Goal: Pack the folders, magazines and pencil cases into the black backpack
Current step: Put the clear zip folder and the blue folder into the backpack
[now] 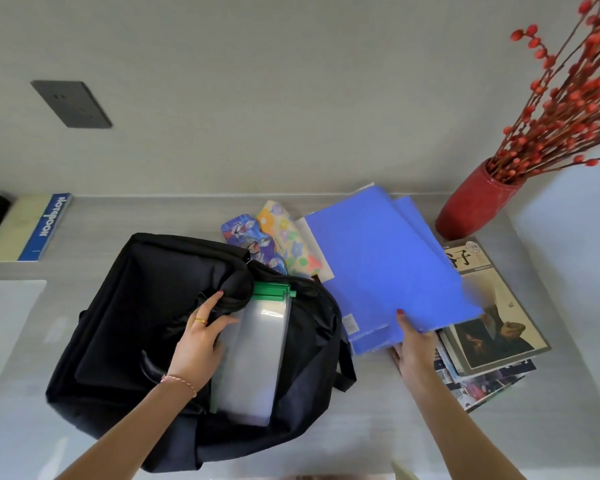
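The black backpack lies open on the grey desk, with a clear folder with a green spine inside its mouth. My left hand grips the edge of the backpack's opening flap. My right hand pinches the near edge of the top blue folder, thumb on top, and that folder is tilted up off a second blue folder beneath. Behind the backpack lie two pencil cases, one blue cartoon-print, one floral. Magazines are stacked at the right, partly under the folders.
A red vase with red berry branches stands at the back right, close to the folders. A notebook with a blue spine lies at the back left. A dark wall socket is on the wall. White paper sits at the left edge.
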